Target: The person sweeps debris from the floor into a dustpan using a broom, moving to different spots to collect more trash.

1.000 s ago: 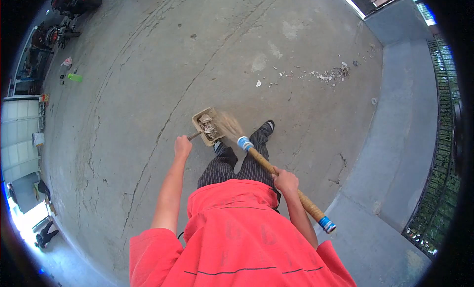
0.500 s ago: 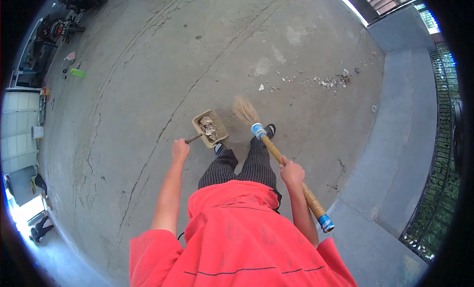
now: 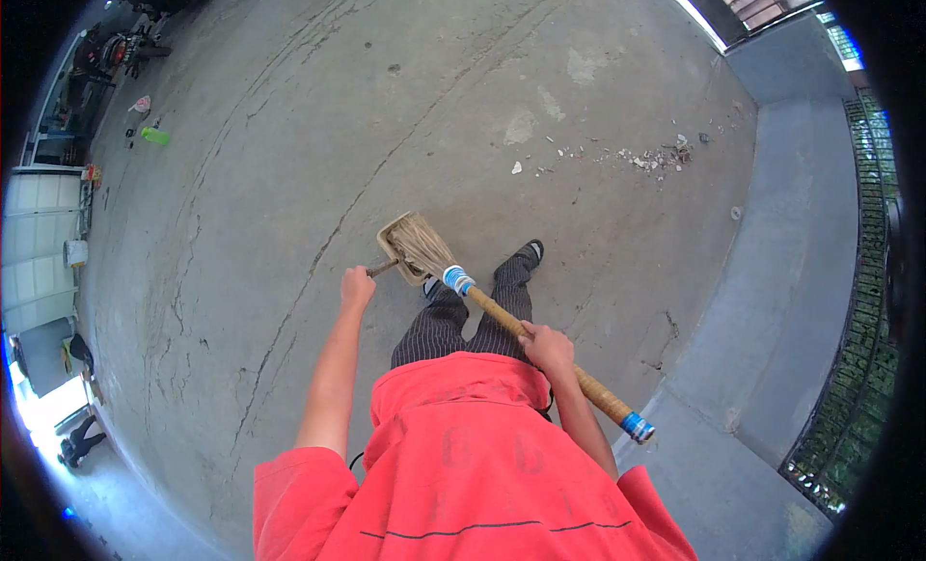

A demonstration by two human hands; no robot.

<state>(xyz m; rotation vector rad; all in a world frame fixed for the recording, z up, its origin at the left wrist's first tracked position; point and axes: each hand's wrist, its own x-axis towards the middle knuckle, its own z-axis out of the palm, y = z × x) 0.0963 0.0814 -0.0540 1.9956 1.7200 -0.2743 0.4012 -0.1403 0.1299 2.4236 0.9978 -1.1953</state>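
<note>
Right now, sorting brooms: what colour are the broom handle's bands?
Blue bands on the broom; head view shows them best.

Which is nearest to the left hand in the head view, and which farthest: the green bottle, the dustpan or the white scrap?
1. Dustpan, its handle in the left hand, just ahead.
2. White scrap, ahead to the right.
3. Green bottle, far off at the left.

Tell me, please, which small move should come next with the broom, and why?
Probably lift the broom out of the dustpan and reach it toward the debris ahead on the right. The bristles now cover the dustpan's mouth, the left hand holds its handle, the right hand grips the stick, and that debris lies unswept on the concrete.
</note>
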